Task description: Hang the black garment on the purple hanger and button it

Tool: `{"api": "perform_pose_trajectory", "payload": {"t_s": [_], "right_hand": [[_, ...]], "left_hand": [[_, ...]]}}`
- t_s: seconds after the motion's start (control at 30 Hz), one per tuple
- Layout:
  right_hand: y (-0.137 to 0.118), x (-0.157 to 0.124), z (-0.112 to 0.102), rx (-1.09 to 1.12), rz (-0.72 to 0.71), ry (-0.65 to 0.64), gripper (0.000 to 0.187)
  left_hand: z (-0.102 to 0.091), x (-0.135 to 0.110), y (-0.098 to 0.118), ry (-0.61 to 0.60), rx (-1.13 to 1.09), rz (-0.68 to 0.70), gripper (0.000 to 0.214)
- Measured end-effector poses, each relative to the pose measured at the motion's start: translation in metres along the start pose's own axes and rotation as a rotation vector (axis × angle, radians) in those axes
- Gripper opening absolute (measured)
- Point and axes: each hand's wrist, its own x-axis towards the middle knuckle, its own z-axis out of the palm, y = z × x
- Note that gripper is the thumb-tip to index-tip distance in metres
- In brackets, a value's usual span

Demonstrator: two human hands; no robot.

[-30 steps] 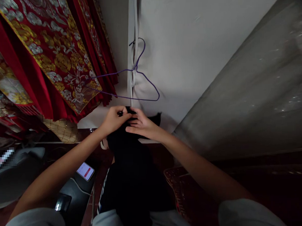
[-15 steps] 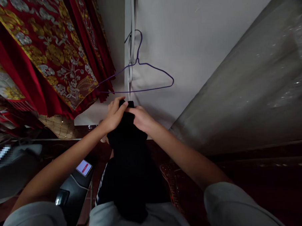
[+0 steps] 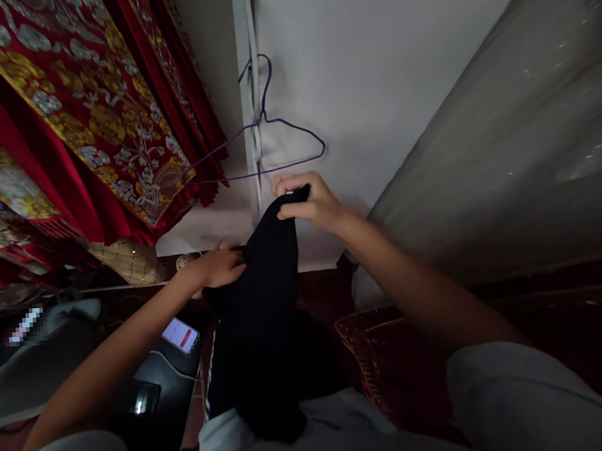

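Note:
A black cloth garment [image 3: 270, 267] hangs from my two hands down over my lap; its exact kind does not show. My right hand [image 3: 312, 200] pinches its upper corner between thumb and fingers, raised just below the purple wire hanger [image 3: 298, 162]. Lower and to the left, my left hand [image 3: 223, 265] grips the garment's other edge, fingers partly hidden by the dark fabric. The hanger hangs by its hook from a pale strap or cord [image 3: 254, 88] in front of the wall, with nothing on it.
Red embroidered cloth [image 3: 122, 127] with gold and silver flowers hangs at the left, overlapping the hanger's left end. A lit phone [image 3: 180, 334] lies on a black surface [image 3: 163, 391] with a white cable. Translucent plastic sheeting [image 3: 478, 164] covers the right side.
My hands have moved apart, stretching the garment between them. The right hand rose to the right with one corner; the left hand dropped lower. The view shifted slightly.

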Motion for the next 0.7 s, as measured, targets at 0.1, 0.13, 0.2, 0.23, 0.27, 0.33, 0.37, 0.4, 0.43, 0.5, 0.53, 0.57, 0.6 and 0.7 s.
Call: {"api": "perform_pose_trajectory", "payload": {"t_s": [0.1, 0.13, 0.2, 0.23, 0.27, 0.33, 0.37, 0.4, 0.43, 0.5, 0.53, 0.57, 0.6, 0.7], "right_hand": [[0.019, 0.015, -0.010, -0.108, -0.184, 0.179, 0.019], [0.028, 0.020, -0.014, -0.140, -0.160, 0.267, 0.016], [0.050, 0.033, -0.022, -0.200, -0.054, 0.511, 0.015], [0.062, 0.040, -0.026, -0.227, -0.005, 0.632, 0.017], [0.075, 0.046, -0.028, -0.250, 0.028, 0.728, 0.019], [0.098, 0.060, -0.028, -0.277, 0.045, 0.798, 0.022], [0.109, 0.065, -0.026, -0.277, 0.049, 0.774, 0.022], [0.118, 0.070, -0.024, -0.264, 0.074, 0.725, 0.023], [0.126, 0.072, -0.021, -0.239, 0.131, 0.668, 0.022], [0.136, 0.073, -0.018, -0.180, 0.290, 0.586, 0.024], [0.138, 0.070, -0.019, -0.167, 0.353, 0.573, 0.025], [0.139, 0.066, -0.022, -0.173, 0.393, 0.579, 0.026], [0.138, 0.060, -0.027, -0.197, 0.405, 0.594, 0.026], [0.125, 0.039, -0.049, -0.342, 0.327, 0.638, 0.018]], "left_hand": [[-0.004, 0.002, -0.018, 0.015, 0.182, -0.173, 0.047], [-0.006, 0.002, -0.027, 0.036, 0.210, -0.230, 0.047], [-0.008, -0.001, -0.044, 0.129, 0.231, -0.334, 0.047], [-0.010, -0.004, -0.050, 0.197, 0.227, -0.383, 0.047], [-0.012, -0.008, -0.054, 0.273, 0.217, -0.427, 0.048], [-0.018, -0.017, -0.054, 0.415, 0.178, -0.472, 0.043], [-0.022, -0.022, -0.052, 0.478, 0.155, -0.465, 0.039], [-0.026, -0.027, -0.048, 0.535, 0.139, -0.446, 0.035], [-0.029, -0.031, -0.044, 0.582, 0.136, -0.431, 0.033], [-0.035, -0.037, -0.038, 0.617, 0.186, -0.456, 0.032], [-0.036, -0.039, -0.036, 0.593, 0.235, -0.492, 0.032], [-0.036, -0.039, -0.036, 0.543, 0.282, -0.528, 0.031], [-0.035, -0.039, -0.037, 0.483, 0.313, -0.552, 0.030], [-0.034, -0.034, -0.040, 0.402, 0.280, -0.537, 0.035]]}}
